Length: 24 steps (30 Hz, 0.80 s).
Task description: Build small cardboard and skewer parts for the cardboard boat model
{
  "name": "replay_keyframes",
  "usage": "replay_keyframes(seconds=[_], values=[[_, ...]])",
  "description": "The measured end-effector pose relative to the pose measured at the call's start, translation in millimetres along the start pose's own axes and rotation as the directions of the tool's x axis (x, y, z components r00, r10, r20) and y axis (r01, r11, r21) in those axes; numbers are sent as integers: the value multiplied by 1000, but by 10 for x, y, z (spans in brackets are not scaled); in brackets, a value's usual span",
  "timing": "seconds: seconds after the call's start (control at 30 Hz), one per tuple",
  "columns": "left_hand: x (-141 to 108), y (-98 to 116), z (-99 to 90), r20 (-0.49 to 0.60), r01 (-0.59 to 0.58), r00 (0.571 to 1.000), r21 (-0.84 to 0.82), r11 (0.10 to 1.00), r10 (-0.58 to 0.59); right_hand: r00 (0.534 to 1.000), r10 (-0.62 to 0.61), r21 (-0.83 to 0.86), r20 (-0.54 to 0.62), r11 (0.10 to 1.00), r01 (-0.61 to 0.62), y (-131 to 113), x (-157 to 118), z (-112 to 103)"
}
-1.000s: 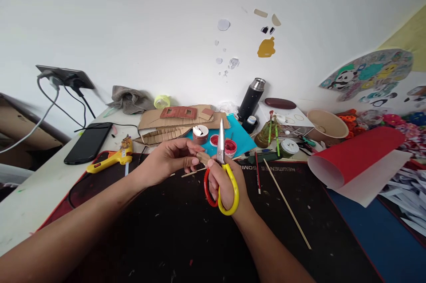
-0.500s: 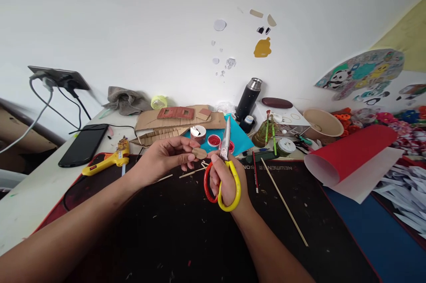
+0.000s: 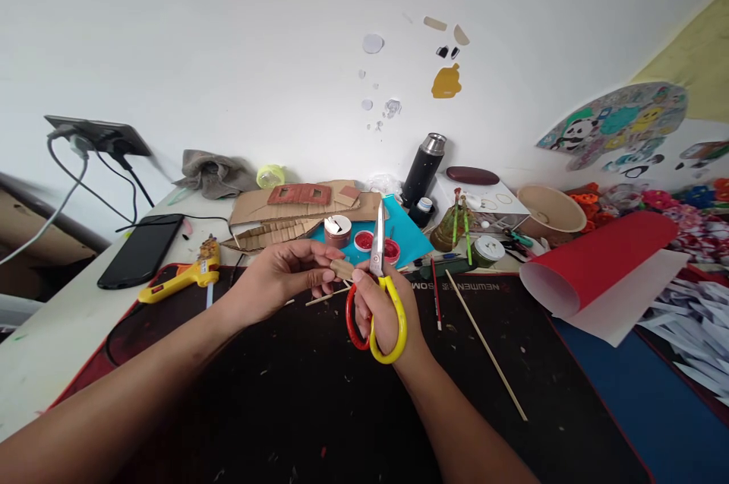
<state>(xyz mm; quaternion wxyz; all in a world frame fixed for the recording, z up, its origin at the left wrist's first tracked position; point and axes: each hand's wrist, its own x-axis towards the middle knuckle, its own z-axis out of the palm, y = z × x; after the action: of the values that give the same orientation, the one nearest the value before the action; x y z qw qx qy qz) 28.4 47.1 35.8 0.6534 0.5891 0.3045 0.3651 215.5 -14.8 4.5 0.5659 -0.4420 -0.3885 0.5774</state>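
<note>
Between the thumb and fingers of my left hand (image 3: 288, 277) is a small brown piece of cardboard (image 3: 342, 269). My right hand (image 3: 390, 309) is closed around scissors (image 3: 389, 321) with one red and one yellow handle. Their blades point up and away from me, pressed together. The right thumb reaches the right end of the cardboard piece. Behind the hands stand a jar with a white top (image 3: 337, 229) and small pots of red paint (image 3: 363, 241) on a blue sheet (image 3: 405, 226).
A yellow glue gun (image 3: 185, 275) lies left on the black mat (image 3: 273, 408), near a phone (image 3: 141, 250). Cut cardboard (image 3: 250, 208) and a black flask (image 3: 422, 169) stand behind. To the right are a thin wooden stick (image 3: 487, 347) and a red paper roll (image 3: 604, 264).
My right hand and the scissors have shifted slightly left, and the right thumb now meets the cardboard piece. My left hand still holds the piece, which has turned a little.
</note>
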Motion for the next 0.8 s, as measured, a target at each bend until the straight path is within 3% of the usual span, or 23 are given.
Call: replay_keyframes(seconds=[0.2, 0.37, 0.57, 0.8], values=[[11, 2, -31, 19, 16, 1000, 20, 1000, -16, 1000, 20, -41, -23, 999, -21, -35, 5, 11], [25, 41, -59, 33, 115, 992, 87, 990, -118, 998, 17, -121, -54, 992, -24, -76, 3, 24], [18, 78, -18, 25, 156, 986, 167, 974, -162, 1000, -6, -162, -18, 987, 3, -22, -15, 29], [-9, 108, 6, 3, 188, 981, 176, 966, -192, 999, -20, -101, 29, 995, 23, -61, -27, 35]])
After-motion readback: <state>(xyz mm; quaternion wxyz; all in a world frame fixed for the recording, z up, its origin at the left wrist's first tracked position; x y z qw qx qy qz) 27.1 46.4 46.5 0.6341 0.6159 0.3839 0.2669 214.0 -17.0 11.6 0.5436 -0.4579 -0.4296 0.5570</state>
